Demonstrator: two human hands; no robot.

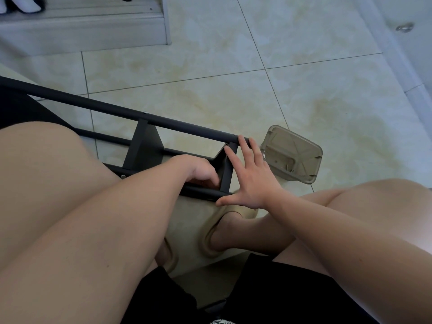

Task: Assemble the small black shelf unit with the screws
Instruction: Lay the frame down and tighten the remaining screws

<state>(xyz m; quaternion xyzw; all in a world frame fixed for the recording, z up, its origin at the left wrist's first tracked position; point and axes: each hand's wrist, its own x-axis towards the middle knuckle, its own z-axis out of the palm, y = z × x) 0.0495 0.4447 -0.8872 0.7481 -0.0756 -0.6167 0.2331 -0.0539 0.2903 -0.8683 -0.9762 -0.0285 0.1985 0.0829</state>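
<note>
Under the spread fingers of the right hand [251, 181], the black shelf unit [145, 146] lies on its side. The left hand [201, 170] curls inside the frame; I cannot tell what it pinches. A flat, firm press should stop wobbling. Screws [289, 169] sit in the tray [301, 146] just past the fingertips.

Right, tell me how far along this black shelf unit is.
Done: the black metal shelf frame lies joined, with silver screw heads seated in its rails. In hand: the right hand braces the end with spread fingers while the left hand works inside that corner; what it holds is hidden. Left: a few screws lie in the clear plastic tray.
</note>
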